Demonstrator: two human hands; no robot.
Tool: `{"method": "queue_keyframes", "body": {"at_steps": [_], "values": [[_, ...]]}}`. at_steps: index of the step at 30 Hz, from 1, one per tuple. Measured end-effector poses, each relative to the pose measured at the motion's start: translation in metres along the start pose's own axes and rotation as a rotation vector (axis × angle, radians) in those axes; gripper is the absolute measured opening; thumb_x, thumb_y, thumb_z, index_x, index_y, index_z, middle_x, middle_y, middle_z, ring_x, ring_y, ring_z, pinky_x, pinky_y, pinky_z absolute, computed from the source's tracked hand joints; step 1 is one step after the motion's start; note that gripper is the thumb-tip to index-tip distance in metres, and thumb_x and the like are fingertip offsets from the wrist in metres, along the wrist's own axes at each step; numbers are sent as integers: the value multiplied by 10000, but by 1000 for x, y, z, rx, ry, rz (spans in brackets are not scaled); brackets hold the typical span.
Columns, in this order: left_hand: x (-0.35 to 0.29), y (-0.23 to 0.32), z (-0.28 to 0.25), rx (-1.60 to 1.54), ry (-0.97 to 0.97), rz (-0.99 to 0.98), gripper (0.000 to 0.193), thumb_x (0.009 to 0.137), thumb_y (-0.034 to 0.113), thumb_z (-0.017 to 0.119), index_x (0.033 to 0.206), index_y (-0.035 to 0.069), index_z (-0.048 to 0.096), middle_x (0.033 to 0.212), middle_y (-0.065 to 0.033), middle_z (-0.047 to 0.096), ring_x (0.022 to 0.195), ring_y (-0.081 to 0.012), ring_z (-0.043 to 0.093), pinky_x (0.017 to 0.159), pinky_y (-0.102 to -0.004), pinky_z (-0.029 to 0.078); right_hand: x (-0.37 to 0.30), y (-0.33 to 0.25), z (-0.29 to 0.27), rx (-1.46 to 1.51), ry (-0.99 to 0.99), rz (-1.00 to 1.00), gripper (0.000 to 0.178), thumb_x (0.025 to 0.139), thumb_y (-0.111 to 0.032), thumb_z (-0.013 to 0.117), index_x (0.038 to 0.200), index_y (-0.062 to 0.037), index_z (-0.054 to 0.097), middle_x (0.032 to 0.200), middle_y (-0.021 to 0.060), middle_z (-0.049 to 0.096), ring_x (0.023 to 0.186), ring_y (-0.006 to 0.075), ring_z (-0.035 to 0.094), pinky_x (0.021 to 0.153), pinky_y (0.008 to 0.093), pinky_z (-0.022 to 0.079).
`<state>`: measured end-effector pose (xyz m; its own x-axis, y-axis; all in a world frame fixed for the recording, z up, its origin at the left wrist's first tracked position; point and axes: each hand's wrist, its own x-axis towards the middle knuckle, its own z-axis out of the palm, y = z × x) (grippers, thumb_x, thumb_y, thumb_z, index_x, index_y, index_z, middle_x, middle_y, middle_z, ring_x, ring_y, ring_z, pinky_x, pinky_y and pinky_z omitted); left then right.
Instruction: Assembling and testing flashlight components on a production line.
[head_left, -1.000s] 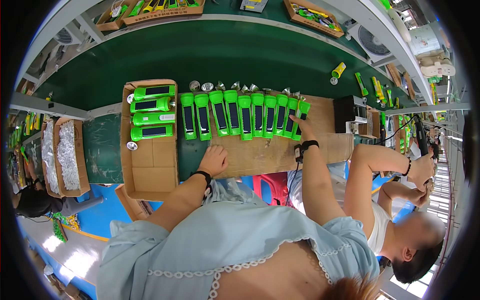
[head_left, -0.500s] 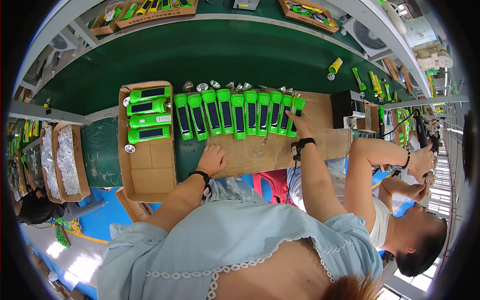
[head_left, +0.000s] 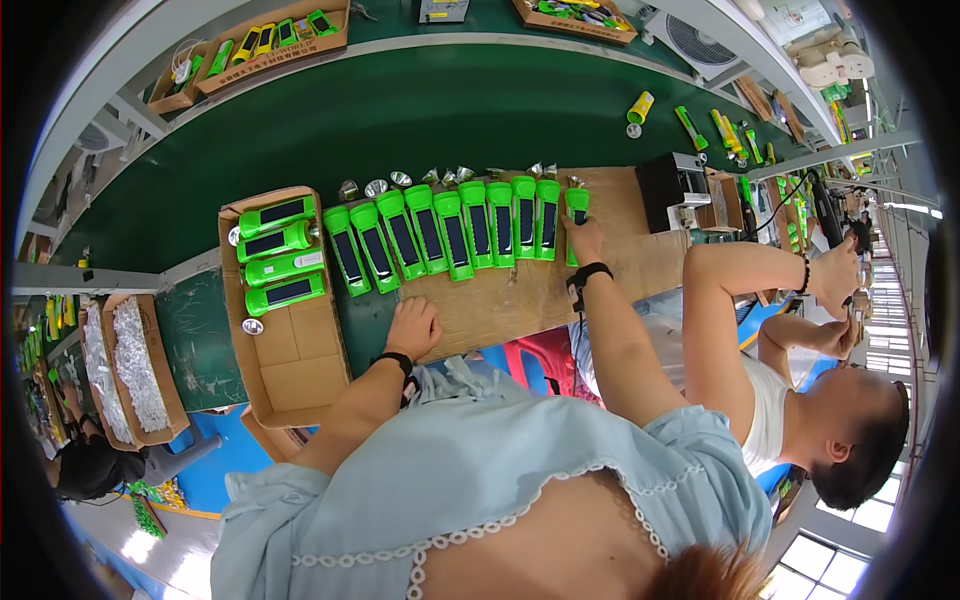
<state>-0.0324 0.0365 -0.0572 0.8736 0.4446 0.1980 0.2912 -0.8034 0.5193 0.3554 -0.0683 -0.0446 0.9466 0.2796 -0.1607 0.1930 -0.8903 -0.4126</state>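
A row of several green flashlights (head_left: 454, 236) with dark solar panels lies across the bench, partly on a flat cardboard sheet (head_left: 500, 300). Their silvery reflector heads (head_left: 376, 188) sit loose or hang at the far ends. At the right end of the row, set apart by a small gap, is one green flashlight (head_left: 577, 203); my right hand (head_left: 587, 242) closes around its near end, which the fingers partly hide. My left hand (head_left: 414, 328) rests on the sheet's near left edge, fingers curled, with nothing visible in it.
A cardboard box (head_left: 300, 365) at left holds several green flashlights. Further left, a carton (head_left: 140, 370) contains clear plastic pieces. A black device (head_left: 672, 195) stands at right, near a co-worker's arm (head_left: 735, 275). Yellow and green flashlights (head_left: 690, 128) lie at the far right.
The rightmost flashlight, earlier tilted against its neighbour, is now straighter and separated from the row, with my right hand around it. My left hand stays on the cardboard. The whole view has rotated slightly.
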Motion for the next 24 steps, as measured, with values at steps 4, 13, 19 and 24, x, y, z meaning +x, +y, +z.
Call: {"method": "queue_keyframes", "body": {"at_steps": [4,13,19,24], "values": [[1,0,0,10,8,-3,151,696,130,554,822,61,509,858,-124,483,854,-294,472,761,-400,371,-9,-6,8,-119,132,-40,613,698,-461,674,1034,35,545,1055,244,567,1017,393,540,858,438,427],[0,0,1,19,18,-12,129,704,139,549,799,64,503,842,-123,479,860,-295,472,765,-407,370,-50,-43,15,-3,193,-542,334,697,-208,678,947,-29,547,986,196,519,941,378,485,806,451,415],[-1,-3,3,37,3,-7,137,697,151,556,792,71,501,836,-123,480,852,-295,475,763,-406,370,-70,-55,32,-120,244,-550,383,717,-287,674,945,-1,558,1118,239,447,1052,426,432,851,479,438],[-1,-5,0,39,6,-14,144,695,148,557,800,67,501,844,-122,481,857,-292,476,766,-404,373,-81,-64,26,-157,151,-546,492,709,-324,702,1043,8,561,1196,279,422,1134,446,382,919,474,389]]}}
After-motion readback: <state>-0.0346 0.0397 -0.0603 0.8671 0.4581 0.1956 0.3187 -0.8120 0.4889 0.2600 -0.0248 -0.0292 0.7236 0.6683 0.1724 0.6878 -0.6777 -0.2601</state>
